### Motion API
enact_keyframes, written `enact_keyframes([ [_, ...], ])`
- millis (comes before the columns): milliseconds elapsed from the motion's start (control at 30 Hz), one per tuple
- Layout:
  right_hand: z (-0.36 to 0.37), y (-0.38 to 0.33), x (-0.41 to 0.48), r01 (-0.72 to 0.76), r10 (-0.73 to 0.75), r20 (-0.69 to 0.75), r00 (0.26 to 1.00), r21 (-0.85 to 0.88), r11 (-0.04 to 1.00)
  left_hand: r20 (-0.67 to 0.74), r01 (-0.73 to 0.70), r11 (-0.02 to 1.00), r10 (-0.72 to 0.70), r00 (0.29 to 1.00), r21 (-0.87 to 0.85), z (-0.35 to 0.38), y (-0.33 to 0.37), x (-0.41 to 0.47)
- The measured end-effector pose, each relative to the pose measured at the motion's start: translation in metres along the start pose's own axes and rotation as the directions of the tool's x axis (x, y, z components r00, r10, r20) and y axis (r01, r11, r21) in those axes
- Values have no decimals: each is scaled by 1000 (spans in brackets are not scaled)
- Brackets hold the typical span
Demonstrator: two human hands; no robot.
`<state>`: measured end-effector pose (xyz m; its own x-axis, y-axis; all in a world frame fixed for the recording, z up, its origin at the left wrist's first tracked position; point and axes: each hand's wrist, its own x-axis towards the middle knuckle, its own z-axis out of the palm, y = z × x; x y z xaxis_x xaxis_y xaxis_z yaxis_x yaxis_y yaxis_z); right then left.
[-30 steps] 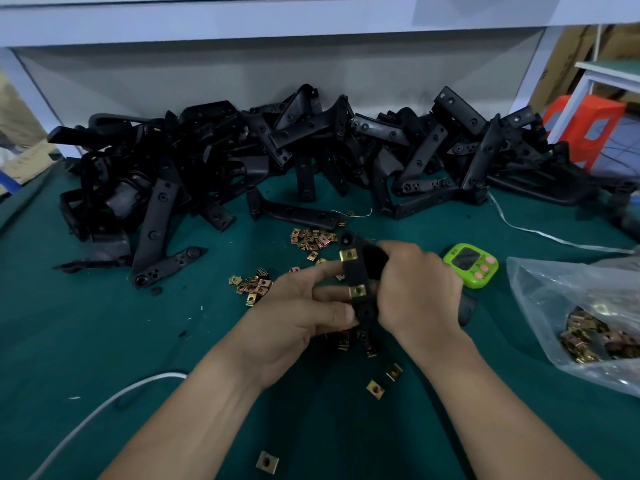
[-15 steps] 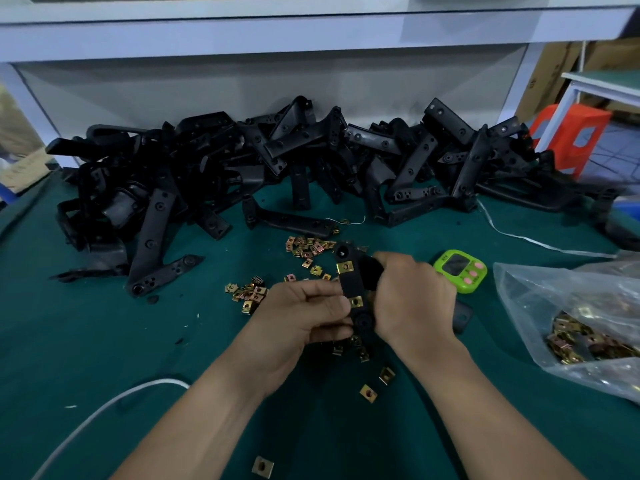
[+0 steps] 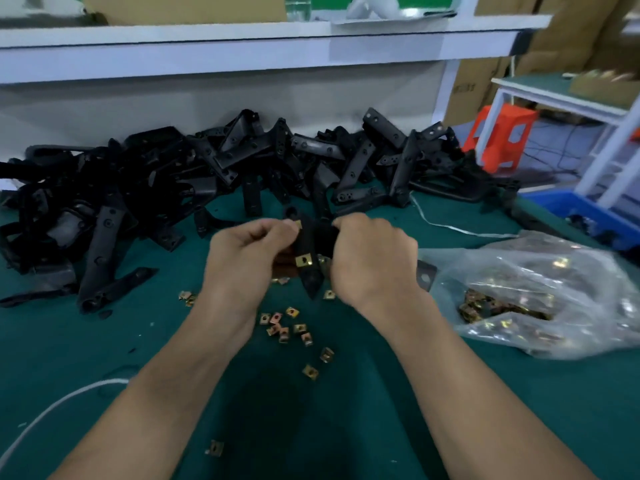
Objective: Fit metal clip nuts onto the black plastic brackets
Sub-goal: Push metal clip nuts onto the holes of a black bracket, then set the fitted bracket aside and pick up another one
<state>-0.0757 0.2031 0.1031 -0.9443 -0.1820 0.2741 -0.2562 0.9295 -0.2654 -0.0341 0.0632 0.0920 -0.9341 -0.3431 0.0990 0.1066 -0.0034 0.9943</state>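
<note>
Early in the job, by the look of it. Across the back of the green table (image 3: 69, 358), a big heap of black brackets (image 3: 207, 174), no metal visible on any, so probably all waiting for nuts. To the right, clear bag (image 3: 540, 296) well stocked with more clip nuts. Mid-table, raised off the cloth between both hands, one held bracket (image 3: 310, 275), roughly upright, pointed end down. Right hand (image 3: 370, 261) curled round its right side, fingertips hidden behind the plastic. Left hand (image 3: 242, 258) curled too, thumb and forefinger pinching at the upper clip nut (image 3: 297, 224) on the bracket's top part; fully seated or not, cannot tell, too blurred. Lower clip nut (image 3: 304, 260) already on, flat against the bracket's middle. Below the hands, loose clip nuts (image 3: 287, 327) scattered on the cloth, one stray nut (image 3: 215, 448) nearer the body. Judged from this: one bracket close to done, at least one nut fitted, a second going on or just pressed home, whole heap left after it. No separate stack of finished brackets in view.
</note>
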Motion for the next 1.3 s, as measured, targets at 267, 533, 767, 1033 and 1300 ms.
enact_keyframes([
  [267, -137, 130, -51, -172, 167, 127, 978, 30, 985, 259, 263, 960, -232, 938, -93, 128, 53, 21],
  [533, -123, 278, -142, -526, 670, 42, 741, 656, 541, 601, 162, 948, -300, 741, 274, 311, 49, -22],
  [767, -155, 375, -85, -322, 806, 234, 544, 945, -58, 709, 688, 725, -501, 497, 31, 422, 45, -30],
  [1033, -101, 395, -25, -582, 765, 384, 517, 813, -14, 500, 374, 920, -381, 777, 121, 424, 28, 23],
  [1300, -84, 354, 11, -571, 763, 138, 631, 748, 337, 253, 182, 970, -220, 942, 164, 346, 0, 91],
])
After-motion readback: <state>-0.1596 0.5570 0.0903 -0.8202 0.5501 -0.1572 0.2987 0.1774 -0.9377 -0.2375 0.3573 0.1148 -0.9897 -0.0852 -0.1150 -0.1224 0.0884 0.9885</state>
